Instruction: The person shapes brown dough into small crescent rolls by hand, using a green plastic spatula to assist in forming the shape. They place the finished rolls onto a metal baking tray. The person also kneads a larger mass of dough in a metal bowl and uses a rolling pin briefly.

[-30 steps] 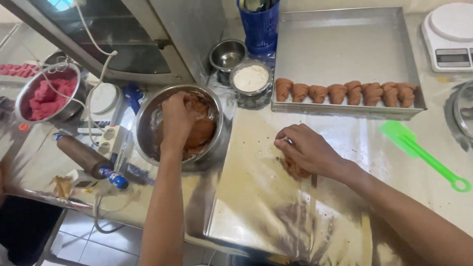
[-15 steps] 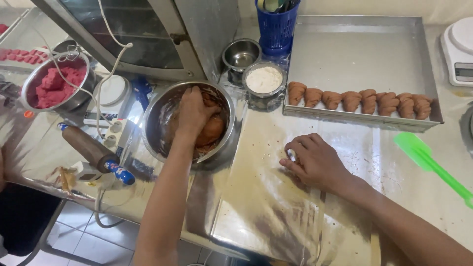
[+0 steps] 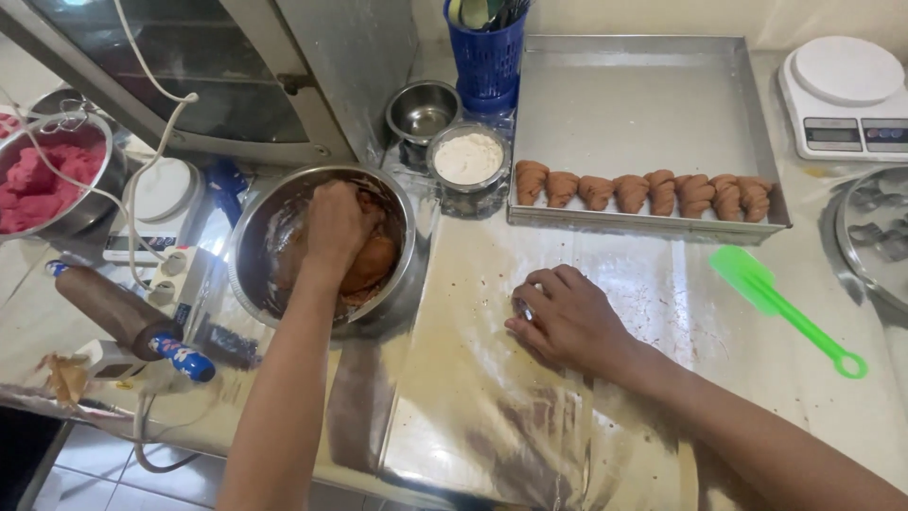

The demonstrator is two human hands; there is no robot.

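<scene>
My left hand [image 3: 336,227] is down inside a steel mixing bowl [image 3: 248,274], fingers closed on the brown dough [image 3: 371,260] in it. My right hand [image 3: 567,317] rests palm down on the plastic-covered counter [image 3: 473,378], fingers curled over a small metal tool that is mostly hidden. Beyond it a steel baking tray [image 3: 643,104] holds a row of several shaped brown dough pieces [image 3: 643,192] along its near edge.
A small bowl of white flour [image 3: 467,159], an empty steel cup [image 3: 423,114] and a blue utensil holder [image 3: 487,57] stand behind. A green spatula [image 3: 780,303] lies right, a white scale [image 3: 846,95] far right. A pink dough bowl [image 3: 47,175] and rolling pin [image 3: 118,317] sit left.
The view has shifted slightly. My left hand keeps working the dough in the bowl. My right hand has settled flatter on the counter.
</scene>
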